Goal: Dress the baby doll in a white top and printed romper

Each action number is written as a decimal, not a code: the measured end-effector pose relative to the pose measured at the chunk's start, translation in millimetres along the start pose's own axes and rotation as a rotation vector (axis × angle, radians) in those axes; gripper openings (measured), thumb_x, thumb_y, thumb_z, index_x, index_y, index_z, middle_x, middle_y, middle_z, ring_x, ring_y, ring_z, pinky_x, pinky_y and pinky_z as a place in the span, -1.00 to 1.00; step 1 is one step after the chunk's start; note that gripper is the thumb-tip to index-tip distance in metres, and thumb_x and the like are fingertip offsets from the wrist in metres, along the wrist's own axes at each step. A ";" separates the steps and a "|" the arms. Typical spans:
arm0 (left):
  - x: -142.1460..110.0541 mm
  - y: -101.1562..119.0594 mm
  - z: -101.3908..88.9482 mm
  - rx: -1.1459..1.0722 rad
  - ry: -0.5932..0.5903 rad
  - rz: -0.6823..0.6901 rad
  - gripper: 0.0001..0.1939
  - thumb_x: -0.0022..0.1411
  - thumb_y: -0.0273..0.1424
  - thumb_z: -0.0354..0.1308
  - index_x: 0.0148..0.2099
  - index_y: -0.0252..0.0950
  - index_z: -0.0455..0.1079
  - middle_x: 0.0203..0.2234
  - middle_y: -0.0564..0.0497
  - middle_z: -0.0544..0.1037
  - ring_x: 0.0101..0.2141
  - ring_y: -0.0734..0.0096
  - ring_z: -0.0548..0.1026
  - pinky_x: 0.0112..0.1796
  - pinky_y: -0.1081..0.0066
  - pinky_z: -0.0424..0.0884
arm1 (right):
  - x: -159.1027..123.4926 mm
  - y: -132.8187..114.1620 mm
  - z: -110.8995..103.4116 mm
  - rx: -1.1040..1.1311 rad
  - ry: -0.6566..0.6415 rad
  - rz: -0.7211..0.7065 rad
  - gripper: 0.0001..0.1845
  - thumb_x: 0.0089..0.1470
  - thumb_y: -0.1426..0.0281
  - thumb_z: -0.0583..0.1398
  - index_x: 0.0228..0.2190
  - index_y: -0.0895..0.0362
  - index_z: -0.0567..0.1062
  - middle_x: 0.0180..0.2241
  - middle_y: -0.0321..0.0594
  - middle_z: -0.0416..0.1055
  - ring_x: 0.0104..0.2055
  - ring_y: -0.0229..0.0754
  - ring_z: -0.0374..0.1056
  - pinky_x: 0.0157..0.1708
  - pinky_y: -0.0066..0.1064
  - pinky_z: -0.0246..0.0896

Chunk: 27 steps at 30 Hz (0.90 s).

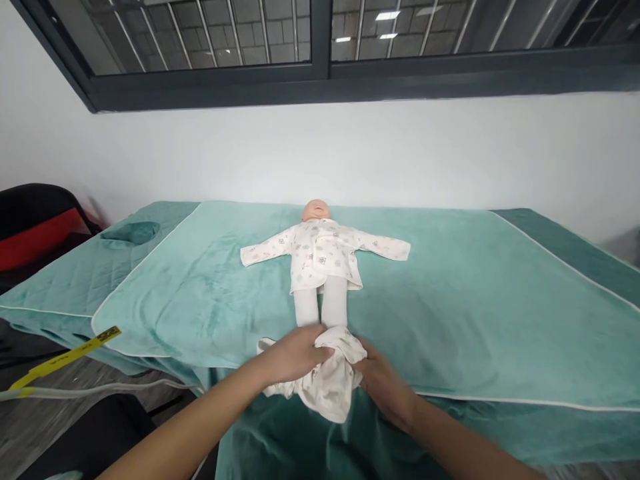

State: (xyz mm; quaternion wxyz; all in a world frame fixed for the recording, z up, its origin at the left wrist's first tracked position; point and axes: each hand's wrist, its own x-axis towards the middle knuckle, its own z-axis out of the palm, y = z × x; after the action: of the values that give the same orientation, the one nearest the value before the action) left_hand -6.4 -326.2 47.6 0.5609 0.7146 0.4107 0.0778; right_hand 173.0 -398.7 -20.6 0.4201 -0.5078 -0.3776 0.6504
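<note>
Cloth (333,393), white and faintly printed, is held in a bunch at the middle of the near edge of the bed (500,300), its lower folds hung over that edge. By the left hand (297,353) it is pinched, the thumb pressed onto a fold; by the right hand (377,373) its opposite side is gripped, though most of those fingers are hidden and how tightly they are closed cannot be told. A doll (334,300) is laid on its back, its head set close to the far edge. It is dressed in a printed jacket (325,250), the sleeves spread toward the left and right ends. Its white legs (306,307) are pointed at the near edge; whether the feet are inside the cloth cannot be seen. Near the left end a hollow (131,232) is formed, and a yellow strip (65,360) is seen by the near left corner.
</note>
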 end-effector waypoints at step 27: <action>75.5 21.6 -43.0 -0.461 0.400 0.164 -0.72 0.00 -0.24 0.33 -0.40 -0.30 0.35 -0.53 0.10 0.40 -0.43 0.44 0.38 -0.35 0.45 0.26 | 88.1 -52.7 -52.5 -0.114 0.275 -0.363 -0.69 -0.01 0.15 0.21 -0.29 0.09 0.42 -0.41 -0.35 0.39 -0.38 -0.23 0.25 -0.36 -0.40 0.16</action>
State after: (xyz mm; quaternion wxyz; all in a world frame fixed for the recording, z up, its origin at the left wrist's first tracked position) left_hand 28.9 -244.3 55.3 0.6080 0.5698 0.4255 0.3529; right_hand 221.4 -294.3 -12.9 0.5483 -0.5384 -0.4380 0.4665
